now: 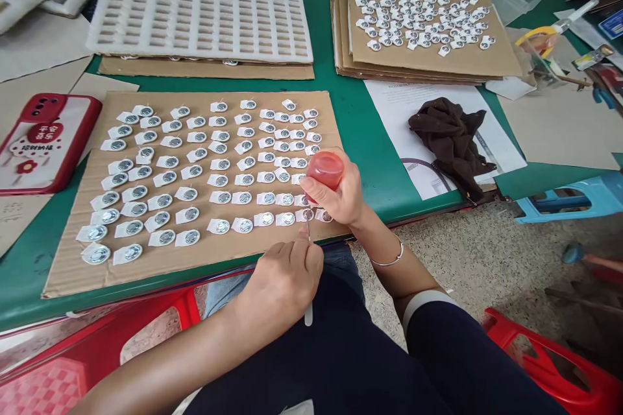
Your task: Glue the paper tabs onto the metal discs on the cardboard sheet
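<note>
My right hand (pixel 343 191) is wrapped round a translucent red squeeze bottle (pixel 325 168), held upside down over the lower right corner of a cardboard sheet (pixel 204 259). The bottle's lower end is hidden behind my fingers. Closed on slim metal tweezers (pixel 308 316), my left hand (pixel 289 266) sits at the sheet's front edge. The tweezers' tip touches or nearly touches a small round metal piece (pixel 305 214) with a white tab. Many similar tabbed pieces (pixel 167 177) lie in rough rows across the sheet.
Behind stand a white foam tray (pixel 199 13) and stacked cardboard (pixel 433 65) bearing more tabbed pieces. A red-cased phone (pixel 46 142) lies at left. To the right are a dark cloth (pixel 450 142), printed paper (pixel 389 110) and yellow-handled scissors (pixel 540 39). Stools (pixel 559 363) stand below.
</note>
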`<state>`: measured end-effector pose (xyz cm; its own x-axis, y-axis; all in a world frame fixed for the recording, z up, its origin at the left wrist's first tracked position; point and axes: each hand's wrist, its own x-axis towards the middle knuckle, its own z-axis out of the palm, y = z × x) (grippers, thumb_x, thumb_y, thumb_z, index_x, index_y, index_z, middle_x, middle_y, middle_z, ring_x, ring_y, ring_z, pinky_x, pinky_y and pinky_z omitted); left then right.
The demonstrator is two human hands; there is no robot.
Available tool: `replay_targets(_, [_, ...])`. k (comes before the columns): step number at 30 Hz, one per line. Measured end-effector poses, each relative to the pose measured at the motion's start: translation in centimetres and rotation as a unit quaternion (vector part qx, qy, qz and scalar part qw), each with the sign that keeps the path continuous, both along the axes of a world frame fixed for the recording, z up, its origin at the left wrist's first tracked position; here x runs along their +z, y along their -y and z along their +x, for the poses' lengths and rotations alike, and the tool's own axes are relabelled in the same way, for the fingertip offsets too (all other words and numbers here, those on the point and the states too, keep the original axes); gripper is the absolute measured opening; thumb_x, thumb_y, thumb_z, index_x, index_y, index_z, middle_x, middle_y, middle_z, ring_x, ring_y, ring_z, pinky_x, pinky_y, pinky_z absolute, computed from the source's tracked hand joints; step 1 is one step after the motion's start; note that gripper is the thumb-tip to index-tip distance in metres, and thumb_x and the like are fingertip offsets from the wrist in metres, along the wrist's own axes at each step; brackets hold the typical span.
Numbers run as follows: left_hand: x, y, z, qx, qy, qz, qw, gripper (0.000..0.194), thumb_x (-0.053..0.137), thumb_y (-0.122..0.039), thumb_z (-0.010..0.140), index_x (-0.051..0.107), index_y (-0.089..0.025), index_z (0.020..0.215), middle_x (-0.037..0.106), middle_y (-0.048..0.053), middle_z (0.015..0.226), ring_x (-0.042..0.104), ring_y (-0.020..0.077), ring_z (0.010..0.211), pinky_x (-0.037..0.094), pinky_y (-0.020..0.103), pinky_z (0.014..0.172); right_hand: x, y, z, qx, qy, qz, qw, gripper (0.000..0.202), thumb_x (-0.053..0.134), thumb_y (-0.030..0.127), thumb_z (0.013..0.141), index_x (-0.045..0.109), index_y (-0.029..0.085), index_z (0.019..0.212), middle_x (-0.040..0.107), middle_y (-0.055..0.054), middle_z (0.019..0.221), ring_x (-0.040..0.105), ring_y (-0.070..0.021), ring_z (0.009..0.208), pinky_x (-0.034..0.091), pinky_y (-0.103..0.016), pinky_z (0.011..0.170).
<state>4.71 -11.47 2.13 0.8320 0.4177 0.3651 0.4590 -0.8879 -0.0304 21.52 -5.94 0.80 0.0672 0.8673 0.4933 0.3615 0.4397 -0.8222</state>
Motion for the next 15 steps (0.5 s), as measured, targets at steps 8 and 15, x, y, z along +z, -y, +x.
replay_targets(8, [0.0, -0.1, 0.0, 0.000, -0.008, -0.012, 1.000, 0.014, 0.054, -0.001, 0.077, 0.048, -0.014, 0.074, 0.054, 0.007, 0.065, 0.048, 0.0181, 0.052, 0.043, 0.031, 0.048, 0.1, 0.0, 0.0, 0.002, 0.000, 0.010, 1.000, 0.031, 0.067, 0.040, 0.078, 0.052, 0.018, 0.093, 0.060, 0.000, 0.079, 0.057, -0.0118, 0.068, 0.049, -0.025, 0.064])
replay_targets(15, [1.0, -1.7, -1.2, -0.020, 0.015, -0.218, 0.976, 0.013, 0.044, -0.003, 0.080, 0.046, -0.015, 0.075, 0.049, 0.004, 0.068, 0.049, 0.0159, 0.059, 0.041, 0.029, 0.055, -0.6, 1.7, 0.6, -0.029, -0.112, -0.013, 0.993, 0.035, 0.062, 0.048, 0.081, 0.047, 0.020, 0.096, 0.056, 0.000, 0.077, 0.056, -0.0117, 0.059, 0.049, -0.025, 0.053])
